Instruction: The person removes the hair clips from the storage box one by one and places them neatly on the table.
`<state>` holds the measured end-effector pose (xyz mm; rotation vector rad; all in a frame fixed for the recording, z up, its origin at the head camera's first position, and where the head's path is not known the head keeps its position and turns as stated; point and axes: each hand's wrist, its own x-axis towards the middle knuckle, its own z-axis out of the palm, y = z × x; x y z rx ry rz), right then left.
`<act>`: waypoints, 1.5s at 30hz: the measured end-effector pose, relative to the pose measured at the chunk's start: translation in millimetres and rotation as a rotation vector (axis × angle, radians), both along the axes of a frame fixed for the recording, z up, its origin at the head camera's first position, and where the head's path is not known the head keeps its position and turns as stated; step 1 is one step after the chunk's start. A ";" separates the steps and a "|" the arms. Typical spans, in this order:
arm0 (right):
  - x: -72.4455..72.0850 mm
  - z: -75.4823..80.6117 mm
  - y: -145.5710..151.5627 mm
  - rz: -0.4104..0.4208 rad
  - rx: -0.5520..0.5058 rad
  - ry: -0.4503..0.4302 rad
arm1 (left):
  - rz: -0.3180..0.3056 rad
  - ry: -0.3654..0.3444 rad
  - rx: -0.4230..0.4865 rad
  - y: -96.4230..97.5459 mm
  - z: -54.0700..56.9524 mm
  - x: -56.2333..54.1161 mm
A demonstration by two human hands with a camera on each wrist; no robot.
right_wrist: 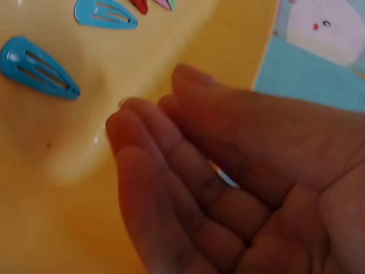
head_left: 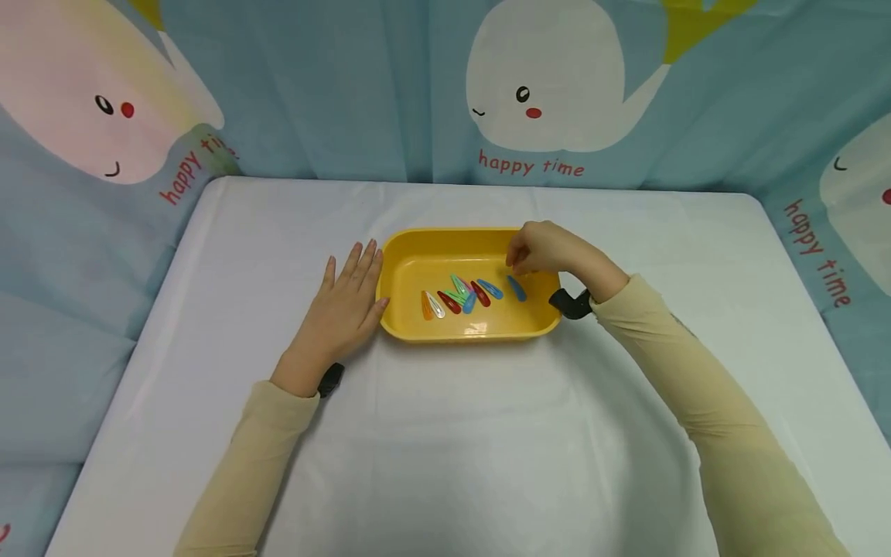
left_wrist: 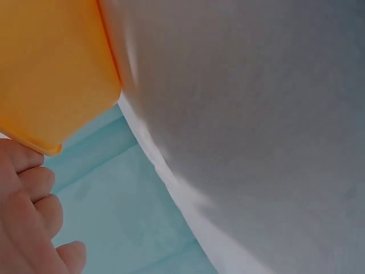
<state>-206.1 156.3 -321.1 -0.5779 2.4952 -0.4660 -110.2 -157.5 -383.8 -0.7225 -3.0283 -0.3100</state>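
In the head view, your left hand [head_left: 341, 305] lies flat with its fingers straight, left of centre in the frame, its thumb against the left end of the yellow tray [head_left: 445, 241]; it grips nothing. Your right hand [head_left: 550, 247] curves over the tray's right end, fingers bent down just above a lone blue clip [head_left: 517, 288]. The other hair clips [head_left: 458, 299] crowd together in the middle of the tray, 2 of them red, some crossing. The white table [head_left: 445, 441] spreads below and around, and the printed curtain [head_left: 348, 85] fills the top.

In the left wrist view, you see the tray's outer wall at the upper left and your fingers at the lower left, up against its rim. If that side contact eases or pushes too hard, the tray could slide, since nothing in sight pins it down.

In the right wrist view, your thumb and fingers stand a narrow gap apart near the centre, with no clip visible between them. 2 blue clips lie at the upper left, off your fingertips. A flat clip could skid on the smooth floor if your nails catch it at an angle. This view shows the gap and the slots in the clips, which the head view leaves too small to judge; only the head view shows the whole cluster.
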 end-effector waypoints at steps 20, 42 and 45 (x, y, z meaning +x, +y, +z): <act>-7.4 -16.1 -23.7 -0.057 0.264 -0.081 | 0.012 -0.013 0.017 0.4 -1.1 2.4; -8.1 -31.4 -34.3 -0.007 0.201 0.009 | 0.038 -0.012 0.050 2.1 -2.1 2.1; -9.4 -30.7 -32.4 0.002 0.159 -0.026 | 0.041 0.003 0.055 2.7 -1.8 2.2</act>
